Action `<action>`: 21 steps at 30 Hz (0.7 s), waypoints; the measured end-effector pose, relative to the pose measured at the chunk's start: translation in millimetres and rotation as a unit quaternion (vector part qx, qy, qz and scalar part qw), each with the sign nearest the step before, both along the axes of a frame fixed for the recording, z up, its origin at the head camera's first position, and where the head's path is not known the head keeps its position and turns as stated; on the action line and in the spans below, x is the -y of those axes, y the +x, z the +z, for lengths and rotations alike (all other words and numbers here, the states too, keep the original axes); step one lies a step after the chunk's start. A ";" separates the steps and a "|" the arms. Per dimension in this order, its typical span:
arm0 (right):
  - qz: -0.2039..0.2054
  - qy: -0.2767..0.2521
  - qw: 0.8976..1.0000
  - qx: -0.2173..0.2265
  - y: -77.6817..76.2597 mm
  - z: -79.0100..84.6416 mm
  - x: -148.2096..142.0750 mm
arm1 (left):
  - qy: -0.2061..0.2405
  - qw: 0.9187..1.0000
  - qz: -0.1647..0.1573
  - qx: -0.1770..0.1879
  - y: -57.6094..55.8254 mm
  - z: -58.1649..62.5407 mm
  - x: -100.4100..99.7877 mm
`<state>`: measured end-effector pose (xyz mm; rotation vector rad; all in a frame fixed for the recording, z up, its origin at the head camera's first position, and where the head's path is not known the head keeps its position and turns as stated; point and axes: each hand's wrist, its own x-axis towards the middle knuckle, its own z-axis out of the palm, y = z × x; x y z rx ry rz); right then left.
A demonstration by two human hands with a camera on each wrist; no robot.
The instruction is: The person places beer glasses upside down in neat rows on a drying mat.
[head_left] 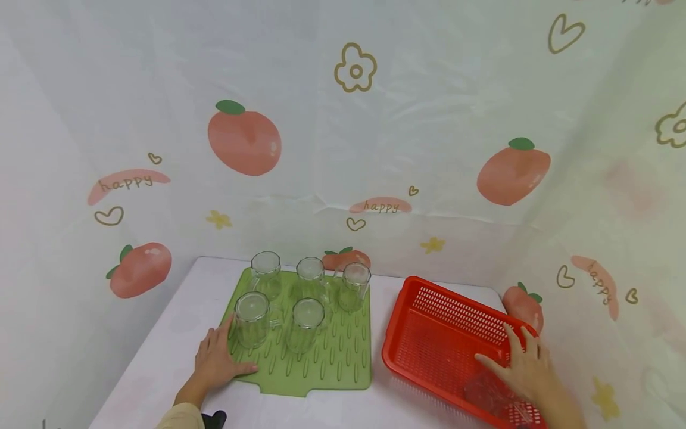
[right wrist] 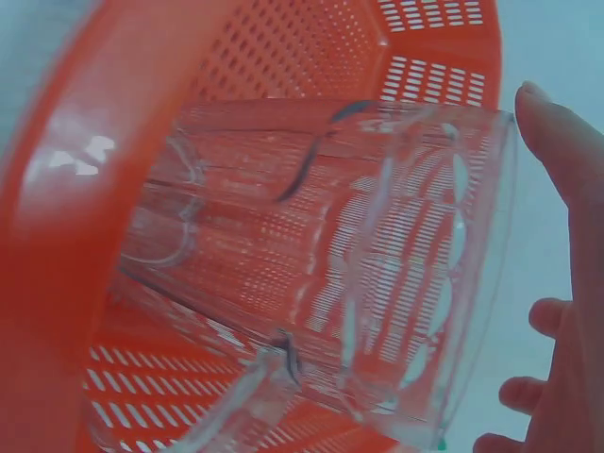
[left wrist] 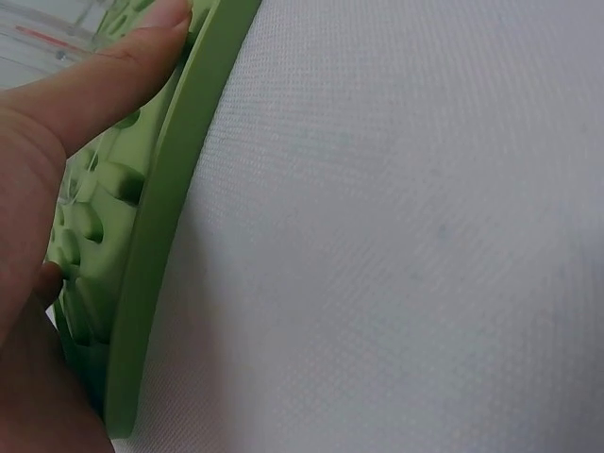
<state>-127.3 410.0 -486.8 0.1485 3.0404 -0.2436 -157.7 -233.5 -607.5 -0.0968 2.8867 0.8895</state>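
My left hand [head_left: 217, 357] rests at the left front edge of a green ribbed drying mat [head_left: 343, 369], its thumb lying on the mat. In the left wrist view the thumb touches the mat's rim [left wrist: 156, 236]. Several clear glass mugs stand on the mat, seemingly bottom up; the front left mug [head_left: 252, 322] is nearest that hand. Over the right end of a red plastic basket [head_left: 439, 333] my right hand [head_left: 527, 369] hovers, fingers spread. Beneath it a glass mug [right wrist: 311, 236] lies on its side in the basket. The right thumb is close to its rim; contact is unclear.
Basket and mat sit side by side on a white-covered table [head_left: 161, 357], with a gap between them. A white printed curtain [head_left: 321, 131] hangs behind the table and along its sides. The back row of mugs [head_left: 311, 280] is near the table's far edge.
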 end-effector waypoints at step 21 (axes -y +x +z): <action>-0.030 -0.027 0.987 0.153 10.6 -0.4 14.0 | 0.012 1.000 0.006 0.016 0.0 -2.7 -1.2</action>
